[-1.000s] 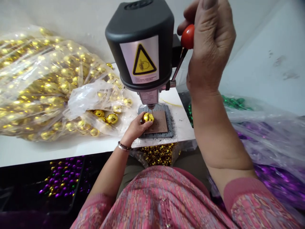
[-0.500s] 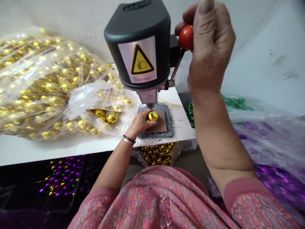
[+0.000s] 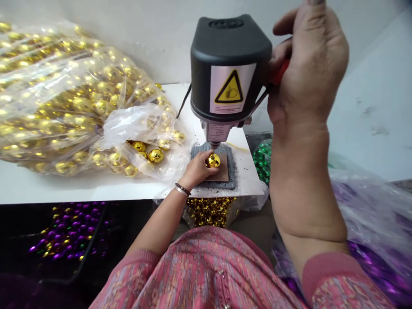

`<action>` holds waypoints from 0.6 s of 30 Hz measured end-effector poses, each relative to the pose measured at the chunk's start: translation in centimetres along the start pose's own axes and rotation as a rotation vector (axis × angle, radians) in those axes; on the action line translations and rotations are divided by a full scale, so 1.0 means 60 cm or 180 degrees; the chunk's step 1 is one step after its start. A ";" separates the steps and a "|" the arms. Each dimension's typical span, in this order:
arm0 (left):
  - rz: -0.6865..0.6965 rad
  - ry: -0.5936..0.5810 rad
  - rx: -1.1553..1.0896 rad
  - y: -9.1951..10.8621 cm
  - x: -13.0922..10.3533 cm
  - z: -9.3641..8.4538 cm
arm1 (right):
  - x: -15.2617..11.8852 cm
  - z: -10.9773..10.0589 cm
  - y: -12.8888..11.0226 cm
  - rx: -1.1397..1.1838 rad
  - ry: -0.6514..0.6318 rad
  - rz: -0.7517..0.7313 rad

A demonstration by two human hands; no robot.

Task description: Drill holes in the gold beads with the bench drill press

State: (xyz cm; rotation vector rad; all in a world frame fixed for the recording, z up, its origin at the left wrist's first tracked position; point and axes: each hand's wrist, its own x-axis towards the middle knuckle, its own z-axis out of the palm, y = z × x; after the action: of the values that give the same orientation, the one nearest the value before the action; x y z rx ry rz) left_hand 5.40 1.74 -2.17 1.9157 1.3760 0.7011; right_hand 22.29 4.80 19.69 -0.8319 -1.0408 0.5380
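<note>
A small black drill press (image 3: 230, 51) with a yellow warning sign stands on the white table. Under its chuck (image 3: 214, 145), my left hand (image 3: 196, 169) pinches a shiny gold ball (image 3: 213, 161) between thumb and fingers. The ball has a small dark spot on its top and rests over a brown board (image 3: 222, 175) on the grey base (image 3: 231, 171). Up at the right, my right hand (image 3: 312, 64) is closed round the red knob (image 3: 280, 73) of the press lever; the palm hides much of the knob.
A large clear bag of gold balls (image 3: 80, 103) covers the table's left side, with loose gold balls (image 3: 156, 155) at its mouth. Gold pieces (image 3: 210, 210) fill a bag below the table edge. Green beads (image 3: 262, 156) and bagged purple ones (image 3: 370, 262) lie to the right.
The view has shifted, so the press appears farther right. The red knob now sits closer to the press head, with my right hand covering more of it. A dark spot now shows on the ball.
</note>
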 end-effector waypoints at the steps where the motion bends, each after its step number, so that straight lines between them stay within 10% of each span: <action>1: -0.0010 0.0001 0.0028 0.003 -0.003 0.001 | -0.006 0.000 0.001 0.0088 0.0114 -0.0123; 18: -0.0263 -0.0063 0.0160 0.023 -0.012 -0.004 | -0.150 -0.033 0.014 -0.0198 0.0574 -0.1020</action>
State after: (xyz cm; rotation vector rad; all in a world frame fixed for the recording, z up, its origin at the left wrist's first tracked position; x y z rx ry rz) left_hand 5.83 0.79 -1.00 1.8876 1.4644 0.6116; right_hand 20.26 -2.01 13.74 -0.7348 -1.0029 0.1567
